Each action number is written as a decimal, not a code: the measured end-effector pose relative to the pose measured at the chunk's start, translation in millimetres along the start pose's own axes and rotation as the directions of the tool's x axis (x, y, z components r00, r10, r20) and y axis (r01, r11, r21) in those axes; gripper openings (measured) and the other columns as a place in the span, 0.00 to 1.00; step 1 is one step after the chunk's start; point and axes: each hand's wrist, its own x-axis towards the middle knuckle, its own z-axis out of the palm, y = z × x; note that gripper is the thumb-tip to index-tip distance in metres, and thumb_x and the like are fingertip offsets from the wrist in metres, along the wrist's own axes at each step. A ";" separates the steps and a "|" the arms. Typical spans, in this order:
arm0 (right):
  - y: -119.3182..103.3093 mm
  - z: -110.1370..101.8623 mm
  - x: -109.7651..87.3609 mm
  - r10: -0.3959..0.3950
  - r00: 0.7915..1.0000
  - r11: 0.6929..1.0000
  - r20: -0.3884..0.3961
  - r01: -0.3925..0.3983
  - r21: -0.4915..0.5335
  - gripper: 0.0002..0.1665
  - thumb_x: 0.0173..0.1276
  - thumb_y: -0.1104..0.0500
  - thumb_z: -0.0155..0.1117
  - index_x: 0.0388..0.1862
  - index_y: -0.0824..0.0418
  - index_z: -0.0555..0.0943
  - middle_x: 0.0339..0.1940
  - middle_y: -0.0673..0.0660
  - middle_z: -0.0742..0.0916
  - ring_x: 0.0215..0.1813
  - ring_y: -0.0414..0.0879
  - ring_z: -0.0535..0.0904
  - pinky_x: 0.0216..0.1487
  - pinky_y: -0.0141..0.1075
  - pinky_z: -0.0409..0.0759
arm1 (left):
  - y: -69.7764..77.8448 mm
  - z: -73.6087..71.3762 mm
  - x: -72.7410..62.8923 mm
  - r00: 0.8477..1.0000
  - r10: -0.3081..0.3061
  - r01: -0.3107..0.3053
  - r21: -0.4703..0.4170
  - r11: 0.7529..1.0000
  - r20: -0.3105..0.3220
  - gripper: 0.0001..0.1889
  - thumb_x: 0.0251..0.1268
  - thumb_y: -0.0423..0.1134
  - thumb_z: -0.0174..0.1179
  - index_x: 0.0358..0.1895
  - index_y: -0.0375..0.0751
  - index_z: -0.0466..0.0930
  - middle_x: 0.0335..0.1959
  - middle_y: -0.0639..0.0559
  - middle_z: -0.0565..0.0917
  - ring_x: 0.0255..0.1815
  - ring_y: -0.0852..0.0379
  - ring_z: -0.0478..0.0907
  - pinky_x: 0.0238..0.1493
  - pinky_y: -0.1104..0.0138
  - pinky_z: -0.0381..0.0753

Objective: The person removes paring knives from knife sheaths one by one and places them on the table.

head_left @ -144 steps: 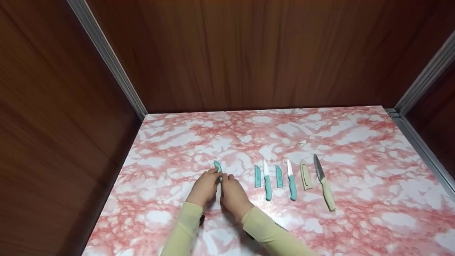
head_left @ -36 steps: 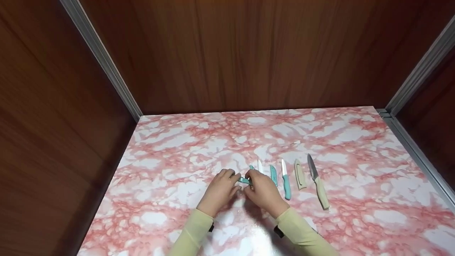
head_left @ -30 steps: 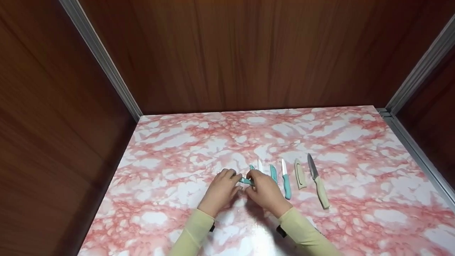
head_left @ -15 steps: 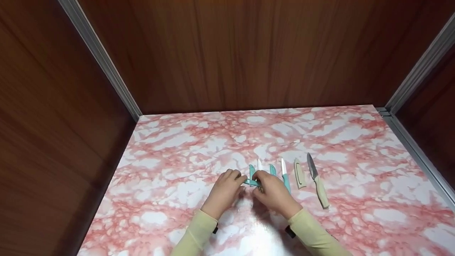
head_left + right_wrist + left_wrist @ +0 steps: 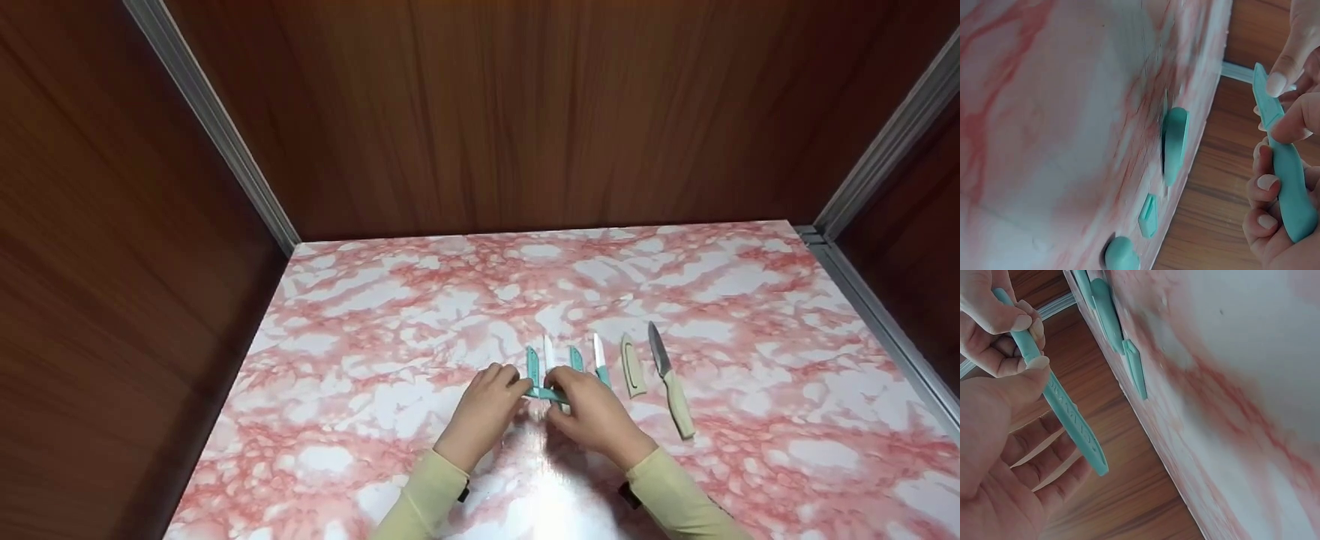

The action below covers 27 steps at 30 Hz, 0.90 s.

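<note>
A teal paring knife [image 5: 1292, 185] lies crosswise between both hands, its blade inside a teal sheath [image 5: 1075, 422]. My left hand [image 5: 486, 411] pinches the sheath between thumb and index finger, the other fingers extended. My right hand [image 5: 596, 414] grips the knife's handle near where it meets the sheath. Just beyond the hands on the table, another teal sheath [image 5: 532, 364] lies next to a white-bladed knife [image 5: 548, 351], whose handle the right hand mostly hides in the head view.
To the right lie another teal sheath [image 5: 576, 357], a second white-bladed teal knife [image 5: 598, 349], a cream sheath [image 5: 633, 366] and a larger cream-handled knife [image 5: 679, 401] with a grey blade. Dark wood panels [image 5: 480, 112] stand behind and beside the marbled table [image 5: 375, 300].
Both hands have moved right with the sheathed knife, which now lies sideways instead of pointing away. The left teal sheath on the table is uncovered; the right hand covers more knife handles.
</note>
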 end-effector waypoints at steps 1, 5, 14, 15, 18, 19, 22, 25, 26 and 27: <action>0.3 -1.0 -1.3 -0.003 1.000 1.000 -0.003 0.003 0.000 0.15 0.52 0.64 0.64 0.40 0.53 0.77 0.29 0.43 0.78 0.27 0.38 0.70 0.28 0.33 0.71 | 1.3 0.4 0.1 1.000 0.003 -0.003 0.004 1.000 -0.006 0.13 0.57 0.40 0.68 0.46 0.51 0.79 0.39 0.55 0.72 0.40 0.56 0.70 0.47 0.64 0.74; 1.4 -4.9 -7.0 -0.004 1.000 1.000 -0.007 0.004 -0.003 0.15 0.53 0.64 0.65 0.39 0.52 0.77 0.29 0.42 0.78 0.28 0.37 0.70 0.29 0.33 0.72 | 6.5 1.9 -0.1 1.000 0.011 -0.011 0.006 1.000 -0.027 0.13 0.58 0.41 0.68 0.45 0.51 0.79 0.39 0.55 0.73 0.40 0.57 0.70 0.45 0.66 0.74; 7.7 -12.2 -15.3 -0.039 0.999 0.999 0.000 0.039 -0.001 0.15 0.53 0.64 0.66 0.40 0.51 0.77 0.30 0.42 0.78 0.28 0.36 0.70 0.30 0.33 0.72 | 14.6 3.0 -1.1 0.998 0.000 -0.001 -0.025 1.000 -0.055 0.12 0.57 0.43 0.67 0.45 0.54 0.80 0.38 0.57 0.73 0.38 0.58 0.69 0.42 0.68 0.74; 9.1 -12.8 -16.1 -0.045 0.999 0.999 0.000 0.045 0.000 0.16 0.52 0.64 0.66 0.40 0.52 0.77 0.31 0.42 0.78 0.29 0.36 0.71 0.31 0.34 0.72 | 15.4 3.3 -1.1 0.999 0.000 -0.001 -0.026 1.000 -0.052 0.12 0.57 0.43 0.67 0.45 0.54 0.80 0.38 0.57 0.73 0.38 0.59 0.69 0.42 0.68 0.74; 12.8 -14.6 -18.1 -0.065 0.998 0.998 0.005 0.065 0.009 0.17 0.50 0.65 0.65 0.40 0.52 0.78 0.31 0.42 0.79 0.30 0.36 0.72 0.32 0.34 0.74 | 18.4 4.4 -1.2 0.999 0.003 -0.005 -0.026 1.000 -0.045 0.12 0.56 0.44 0.67 0.44 0.54 0.80 0.37 0.58 0.73 0.37 0.59 0.68 0.42 0.68 0.73; 13.7 -15.3 -18.9 -0.069 0.998 0.998 0.007 0.069 0.011 0.17 0.50 0.65 0.65 0.40 0.52 0.78 0.32 0.42 0.79 0.30 0.36 0.72 0.32 0.34 0.74 | 19.5 4.6 -1.3 0.999 0.005 -0.006 -0.029 1.000 -0.045 0.12 0.56 0.45 0.67 0.44 0.54 0.80 0.37 0.58 0.72 0.37 0.59 0.68 0.42 0.68 0.73; 15.8 -18.3 -21.5 -0.070 0.997 0.997 0.014 0.069 0.020 0.17 0.49 0.65 0.65 0.39 0.52 0.78 0.31 0.42 0.80 0.30 0.36 0.72 0.31 0.33 0.74 | 22.8 5.1 -0.5 0.998 0.014 -0.016 -0.033 0.999 -0.055 0.11 0.56 0.44 0.67 0.42 0.53 0.80 0.36 0.58 0.73 0.37 0.59 0.69 0.43 0.67 0.73; 16.8 -22.0 -24.2 -0.058 0.998 0.998 0.018 0.058 0.025 0.17 0.49 0.65 0.65 0.39 0.52 0.78 0.31 0.41 0.79 0.29 0.36 0.71 0.30 0.33 0.73 | 25.8 5.9 1.5 0.997 0.021 -0.024 -0.045 0.999 -0.072 0.10 0.57 0.44 0.66 0.41 0.53 0.80 0.36 0.58 0.73 0.38 0.59 0.70 0.43 0.67 0.73; 17.1 -23.4 -25.0 -0.053 0.998 0.998 0.019 0.052 0.027 0.17 0.49 0.66 0.65 0.40 0.52 0.78 0.31 0.41 0.79 0.28 0.36 0.71 0.30 0.32 0.73 | 26.8 5.7 2.3 0.997 0.022 -0.026 -0.052 0.998 -0.077 0.09 0.58 0.44 0.66 0.41 0.53 0.80 0.36 0.58 0.73 0.38 0.59 0.70 0.43 0.68 0.74; 17.3 -24.9 -25.8 -0.047 0.999 0.998 0.021 0.047 0.029 0.17 0.50 0.66 0.65 0.40 0.52 0.78 0.31 0.42 0.79 0.28 0.36 0.71 0.30 0.32 0.73 | 27.9 5.7 3.2 0.997 0.021 -0.027 -0.066 0.997 -0.081 0.08 0.59 0.44 0.65 0.42 0.52 0.80 0.36 0.58 0.72 0.38 0.60 0.71 0.42 0.69 0.74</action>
